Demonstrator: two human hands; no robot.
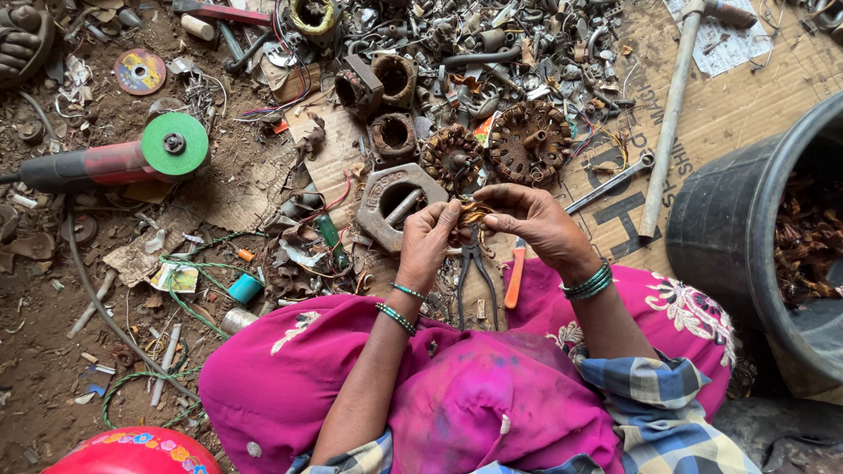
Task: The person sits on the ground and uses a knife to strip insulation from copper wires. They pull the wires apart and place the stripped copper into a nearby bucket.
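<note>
A red angle grinder [114,158] with a green disc is lying at the left, rusty stators [529,140] and scrap are crowding the ground ahead, and a black tub [746,237] is standing at the right. Pliers [474,268] are lying under the hands. The left hand [428,241] and right hand [531,218] are both pinching, fingers closed, a small tangled bundle of copper wire [472,213] between them, above the pink-clad lap.

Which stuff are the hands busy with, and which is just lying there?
Busy with:
left hand
right hand
small copper wire bundle

Lying about:
pliers
angle grinder
round motor cores
long hammer
black tub
</note>
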